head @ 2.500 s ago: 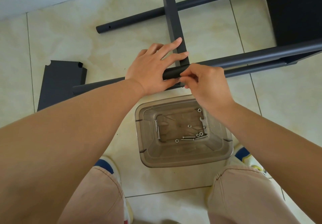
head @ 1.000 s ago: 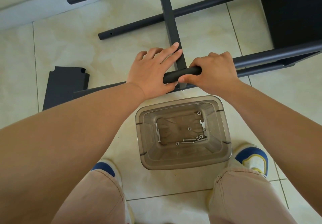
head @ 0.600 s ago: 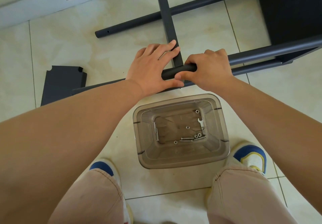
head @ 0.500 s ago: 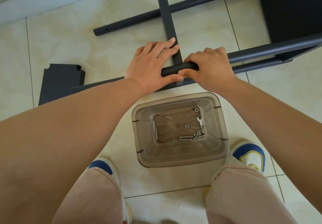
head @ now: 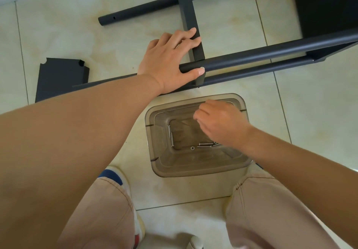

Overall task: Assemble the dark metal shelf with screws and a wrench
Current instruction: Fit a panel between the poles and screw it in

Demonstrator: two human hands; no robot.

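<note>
Shelf frame point(head: 271, 54), partly built, lies on the tiled floor; the left hand point(head: 170, 63) steadies it, fingers extended across the flat crossbar point(head: 190, 12), thumb pressing the upper tube beside a seated screw head point(head: 202, 68). The right hand point(head: 220, 121), loosely curled and apparently empty, reaches into the clear bin point(head: 195, 169) of loose screws point(head: 204, 145). Risk: easing that thumb could let the unfastened joint slip out of alignment.

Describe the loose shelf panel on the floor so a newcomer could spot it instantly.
Start from the left hand pressing on the dark round metal tube of the shelf frame, then look left across the pale floor tiles. The flat dark metal shelf panel lies there. Unlike the long tubes around it, it is a broad sheet with notched corners.
</note>
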